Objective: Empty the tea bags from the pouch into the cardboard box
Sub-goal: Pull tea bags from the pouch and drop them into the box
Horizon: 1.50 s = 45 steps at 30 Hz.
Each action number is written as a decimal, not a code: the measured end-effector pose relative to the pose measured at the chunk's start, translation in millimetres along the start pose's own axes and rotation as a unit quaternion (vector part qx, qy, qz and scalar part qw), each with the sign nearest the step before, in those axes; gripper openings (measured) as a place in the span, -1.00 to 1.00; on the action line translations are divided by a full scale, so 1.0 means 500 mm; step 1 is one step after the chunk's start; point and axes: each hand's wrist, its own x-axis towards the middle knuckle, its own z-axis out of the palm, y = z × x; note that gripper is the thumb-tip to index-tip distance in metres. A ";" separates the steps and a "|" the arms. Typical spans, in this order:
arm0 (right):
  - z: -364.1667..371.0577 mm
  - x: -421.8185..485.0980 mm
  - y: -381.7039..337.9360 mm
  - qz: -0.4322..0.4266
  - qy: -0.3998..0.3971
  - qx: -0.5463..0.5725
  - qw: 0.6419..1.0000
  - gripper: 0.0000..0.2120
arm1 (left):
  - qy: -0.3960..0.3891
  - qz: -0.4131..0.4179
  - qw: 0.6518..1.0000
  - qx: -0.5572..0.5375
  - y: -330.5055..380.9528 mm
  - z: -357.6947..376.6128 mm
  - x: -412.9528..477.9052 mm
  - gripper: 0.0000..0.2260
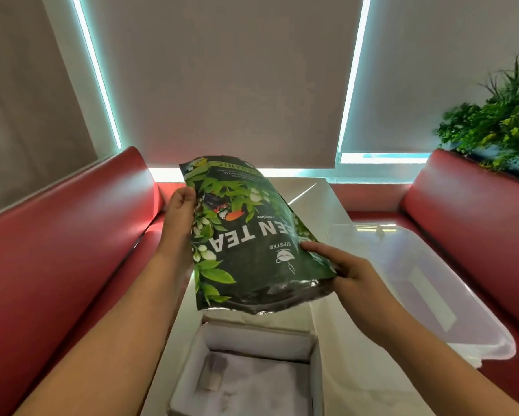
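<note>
I held the green tea pouch in the air over the table, turned upside down so that its printed lettering read inverted and its crumpled silver edge pointed down toward me. My left hand gripped the pouch's left edge high up, fingers curled round the side. My right hand pinched the lower right corner, thumb on the printed face and the other fingers behind it. Whether the silver edge was open I could not tell. The cardboard box sat on the table just below and nearer to me than the pouch, its top open and its inside pale. A small pale oblong lay on the box floor by the left wall, too blurred to identify. To the right of the box, a clear plastic tub rested on the table's edge. Red padded benches ran along both sides. A leafy plant stood behind the right one, and grey roller blinds covered the windows ahead.
</note>
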 end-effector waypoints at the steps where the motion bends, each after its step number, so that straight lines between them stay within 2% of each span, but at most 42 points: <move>1: 0.000 0.004 0.001 -0.004 -0.002 -0.007 1.000 -0.34 | -0.002 -0.010 1.000 -0.003 -0.002 0.000 -0.001 -0.80; 3: 0.000 0.011 0.010 -0.017 -0.008 -0.043 0.999 -0.34 | -0.022 -0.070 0.996 -0.043 -0.018 -0.007 0.003 -0.85; 6: 0.001 0.017 0.029 0.011 -0.024 -0.077 0.997 -0.40 | -0.056 -0.181 0.976 -0.110 -0.054 -0.020 0.003 -0.75; 10: 0.015 0.010 0.054 0.059 -0.056 -0.072 0.994 -0.41 | -0.040 -0.263 0.961 -0.070 -0.115 -0.033 -0.015 -0.75; 13: 0.013 0.008 0.067 0.098 -0.084 -0.038 0.991 -0.39 | -0.045 -0.271 0.959 -0.065 -0.143 -0.028 -0.051 -0.70; 16: -0.002 0.010 0.070 0.144 -0.126 0.054 0.980 -0.50 | -0.040 -0.288 0.955 -0.066 -0.168 -0.040 -0.057 -0.67; 18: -0.013 0.019 0.073 0.201 -0.086 0.154 0.964 -0.51 | 0.004 -0.284 0.958 -0.043 -0.194 -0.064 -0.031 -0.69; 21: -0.013 0.041 0.091 0.263 -0.043 0.210 0.941 -0.57 | 0.027 -0.261 0.964 -0.043 -0.224 -0.087 -0.017 -0.67; 25: 0.034 0.070 0.095 0.308 -0.080 0.232 0.919 -0.61 | -0.081 -0.242 0.967 0.010 -0.189 -0.032 -0.053 -0.67; 27: 0.034 0.093 0.112 0.275 -0.049 0.193 0.940 -0.38 | -0.091 -0.238 0.967 -0.002 -0.179 -0.024 -0.049 -0.72; 29: 0.031 0.097 0.113 0.249 -0.042 0.195 0.948 -0.39 | -0.079 -0.270 0.959 -0.031 -0.172 -0.018 -0.040 -0.76; 32: 0.018 0.089 0.113 0.218 -0.067 0.171 0.959 -0.26 | -0.148 -0.312 0.931 -0.118 -0.148 -0.008 -0.052 -0.62; 34: 0.022 0.094 0.105 0.206 -0.063 0.160 0.963 -0.19 | -0.177 -0.326 0.915 -0.157 -0.136 0.001 -0.063 -0.61; 40: 0.031 0.100 0.056 0.104 -0.034 0.118 0.987 -0.25 | -0.208 -0.191 0.937 -0.203 -0.109 0.016 -0.056 -0.55; 45: 0.037 0.122 0.034 0.132 -0.032 0.113 0.984 -0.18 | -0.202 -0.237 0.931 -0.192 -0.095 0.021 -0.033 -0.48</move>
